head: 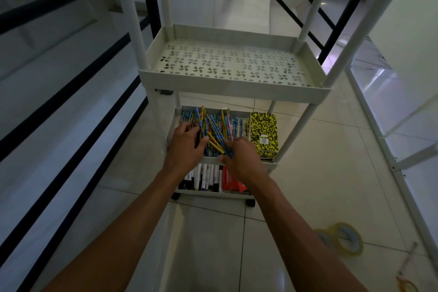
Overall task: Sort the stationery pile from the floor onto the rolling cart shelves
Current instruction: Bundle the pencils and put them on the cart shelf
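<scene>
Cart [237, 92]: top shelf [232, 64] bare. Middle shelf holds pencils [213, 130], notebooks [263, 133]; markers [203, 178] below. Left hand [187, 144], right hand [239, 159] both gripping pencils. Tape rolls [341, 240] on floor right of cart: sorting seemingly late.

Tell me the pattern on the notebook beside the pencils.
Yellow with black speckles on the notebook, seen in the head view.

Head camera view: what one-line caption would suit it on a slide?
Both hands, left and right, gather patterned pencils on the rolling cart's middle shelf, beside yellow notebooks.

Tiled home landing [320, 161], stair railing [71, 106]
</scene>
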